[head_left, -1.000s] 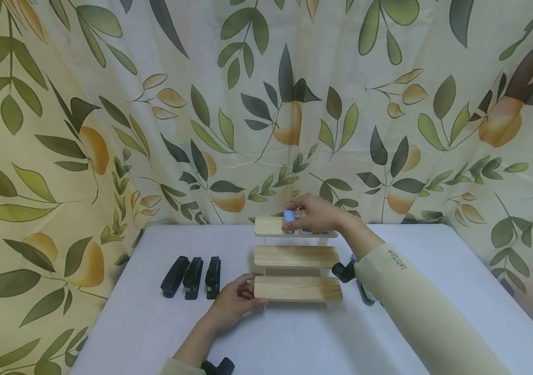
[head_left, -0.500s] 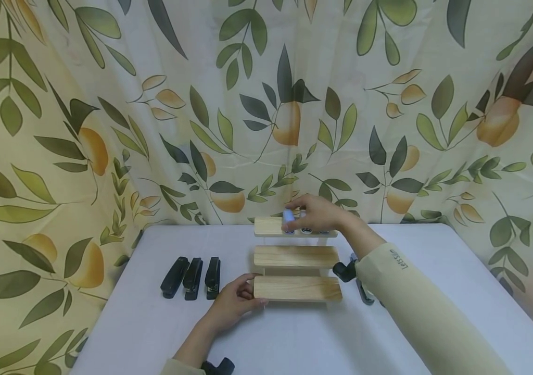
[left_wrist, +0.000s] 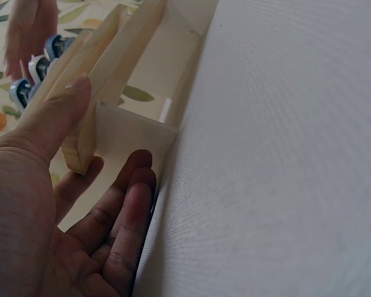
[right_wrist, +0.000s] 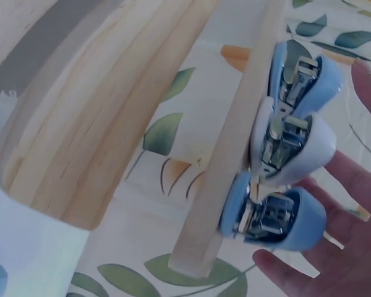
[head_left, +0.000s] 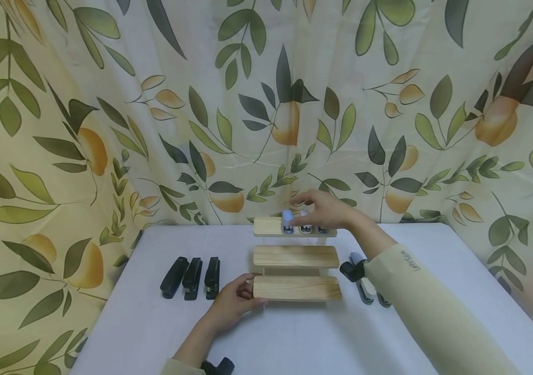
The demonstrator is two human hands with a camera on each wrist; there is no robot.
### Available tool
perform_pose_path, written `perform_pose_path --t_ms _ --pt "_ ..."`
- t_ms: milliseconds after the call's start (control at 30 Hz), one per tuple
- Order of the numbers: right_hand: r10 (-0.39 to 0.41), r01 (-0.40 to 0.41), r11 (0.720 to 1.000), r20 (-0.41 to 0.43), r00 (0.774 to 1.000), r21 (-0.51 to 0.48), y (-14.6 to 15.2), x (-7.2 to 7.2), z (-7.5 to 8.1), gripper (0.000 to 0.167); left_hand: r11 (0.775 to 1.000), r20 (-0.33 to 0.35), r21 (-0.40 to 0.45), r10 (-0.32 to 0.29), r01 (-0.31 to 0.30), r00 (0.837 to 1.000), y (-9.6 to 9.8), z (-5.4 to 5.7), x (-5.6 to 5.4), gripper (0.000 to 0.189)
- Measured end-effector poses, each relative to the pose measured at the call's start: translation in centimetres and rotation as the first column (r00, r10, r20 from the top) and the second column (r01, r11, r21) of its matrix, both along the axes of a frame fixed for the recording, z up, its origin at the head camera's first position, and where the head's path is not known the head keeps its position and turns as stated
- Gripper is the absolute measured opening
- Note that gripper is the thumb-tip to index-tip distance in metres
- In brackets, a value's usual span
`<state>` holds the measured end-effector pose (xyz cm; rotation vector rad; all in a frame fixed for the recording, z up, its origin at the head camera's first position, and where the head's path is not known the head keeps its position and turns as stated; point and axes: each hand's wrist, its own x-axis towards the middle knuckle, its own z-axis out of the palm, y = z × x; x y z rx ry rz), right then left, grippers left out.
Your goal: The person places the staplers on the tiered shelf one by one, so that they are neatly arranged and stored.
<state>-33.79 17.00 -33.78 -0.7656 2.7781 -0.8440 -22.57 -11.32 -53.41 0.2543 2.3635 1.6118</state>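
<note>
A three-tier wooden display shelf [head_left: 296, 289] stands on the table. My left hand [head_left: 238, 299] grips the left end of its lowest board [left_wrist: 78, 151], thumb over the wood and index finger below. On the top board [head_left: 268, 226] three small staplers stand in a row: a blue stapler [head_left: 287, 221] at the left, a white stapler [right_wrist: 297, 148] in the middle and another blue stapler [right_wrist: 275, 216] at the right. My right hand [head_left: 327, 209] is just behind and above them, its fingers spread and holding nothing [right_wrist: 352, 216].
Three black staplers [head_left: 192, 278] lie left of the shelf. More small staplers, among them a white one [head_left: 366, 289], lie to its right, partly under my right sleeve [head_left: 416, 291]. A leaf-and-fruit patterned curtain [head_left: 266, 104] hangs behind the table [head_left: 294, 344].
My right hand has let go of the left blue stapler on the top board and drawn back slightly up and right. The left hand stays where it was.
</note>
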Motion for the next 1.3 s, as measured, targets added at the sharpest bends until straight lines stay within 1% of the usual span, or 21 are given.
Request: perform_pose_path --t_ms 133,200,400,600,800,967,1133,1300 --pt "-0.004 0.004 1.0 -0.024 1.0 -0.017 0.8 0.0 0.1 0.057 1.0 -0.002 -0.001 -0.001 0.001 1.0 0.0 0.0 0.1 0.073" --pt "-0.021 0.021 1.0 -0.029 0.999 -0.017 1.3 0.2 0.2 0.056 1.0 -0.004 0.0 -0.002 0.002 1.0 0.0 0.0 0.0 0.072" --pt "-0.08 0.079 0.997 -0.032 0.996 -0.023 3.0 0.4 0.4 0.065 1.0 -0.007 -0.002 -0.003 0.003 1.0 0.0 0.0 0.0 0.072" --pt "-0.122 0.121 0.992 -0.005 0.993 -0.041 5.0 0.8 0.4 0.069 1.0 -0.012 -0.01 0.0 0.0 1.0 -0.1 -0.2 -0.1 0.071" --pt "-0.126 0.126 0.99 0.007 0.992 -0.065 6.9 1.3 0.6 0.065 1.0 -0.001 -0.013 0.01 -0.01 1.0 0.0 -0.2 -0.1 0.072" --pt "-0.152 0.154 0.985 0.03 0.988 -0.079 8.2 1.5 0.6 0.064 1.0 -0.001 -0.011 0.015 -0.015 1.0 -0.1 -0.1 -0.1 0.072" --pt "-0.158 0.161 0.983 0.038 0.987 -0.085 9.6 1.8 0.0 0.065 1.0 -0.009 -0.012 0.011 -0.011 1.0 -0.1 -0.1 -0.1 0.072" --pt "-0.171 0.175 0.982 0.057 0.984 -0.077 11.1 2.1 -1.3 0.066 1.0 -0.011 -0.014 0.006 -0.006 1.0 -0.2 -0.2 -0.2 0.074"
